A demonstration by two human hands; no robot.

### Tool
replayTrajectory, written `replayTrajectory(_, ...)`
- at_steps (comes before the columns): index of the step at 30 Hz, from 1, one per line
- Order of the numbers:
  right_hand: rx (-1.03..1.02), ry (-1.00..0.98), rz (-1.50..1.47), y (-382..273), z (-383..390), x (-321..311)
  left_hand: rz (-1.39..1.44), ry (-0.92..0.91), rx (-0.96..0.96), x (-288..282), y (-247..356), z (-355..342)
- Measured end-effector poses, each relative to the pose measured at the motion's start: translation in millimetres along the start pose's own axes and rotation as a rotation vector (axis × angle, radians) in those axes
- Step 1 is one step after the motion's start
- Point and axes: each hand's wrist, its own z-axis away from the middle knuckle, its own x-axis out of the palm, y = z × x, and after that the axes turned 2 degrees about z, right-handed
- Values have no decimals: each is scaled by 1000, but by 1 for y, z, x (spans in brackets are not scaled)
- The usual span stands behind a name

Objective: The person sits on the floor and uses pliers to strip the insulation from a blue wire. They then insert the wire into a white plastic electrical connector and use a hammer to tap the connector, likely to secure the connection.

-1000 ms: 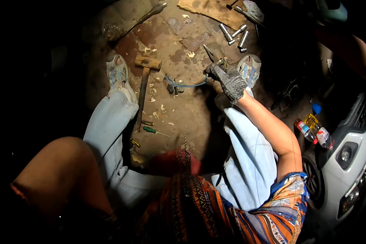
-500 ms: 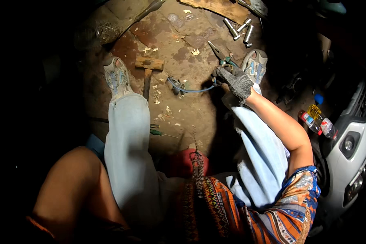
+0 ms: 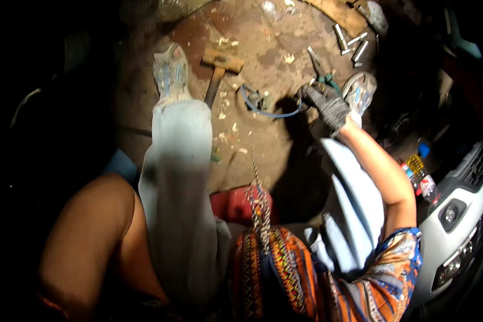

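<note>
One gloved right hand (image 3: 327,104) grips green-handled metal pliers (image 3: 321,70) on the rusty brown floor (image 3: 263,145), beside a looped blue wire (image 3: 268,110); a wooden-handled mallet (image 3: 217,72) lies near.

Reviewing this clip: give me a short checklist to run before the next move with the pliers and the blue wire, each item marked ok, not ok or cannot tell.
1. Gloved right hand closed on the green-handled pliers: ok.
2. Blue wire lies on the floor and reaches the right hand: ok; whether it is gripped: cannot tell.
3. Left hand: out of view; only the upper arm shows at lower left: cannot tell.
4. Hammer lies apart from the wire, beside the left shoe: ok.
5. Floor around the wire free of debris: not ok, pale scraps lie scattered.
6. Lighting on the work spot: ok; the surroundings are dark.
</note>
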Motion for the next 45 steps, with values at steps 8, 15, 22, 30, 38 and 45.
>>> replayTrajectory(8,8,-71,72,-1,-5,-4,-4,-48,-34,-5,-3,21)
replayTrajectory(15,-164,-35,493,-3,-15,-15,-5,-73,-56,-7,-6,29)
replayTrajectory(22,-421,6,831,-51,7,-25,15,-87,-65,0,-9,39)
replayTrajectory(30,-318,-119,740,-65,17,-2,62,-36,-80,1,-28,75)
replayTrajectory(38,-34,-18,223,-85,54,71,145,-47,-103,4,-45,127)
replayTrajectory(45,-141,4,438,-63,92,85,197,-55,-114,-6,-72,174)
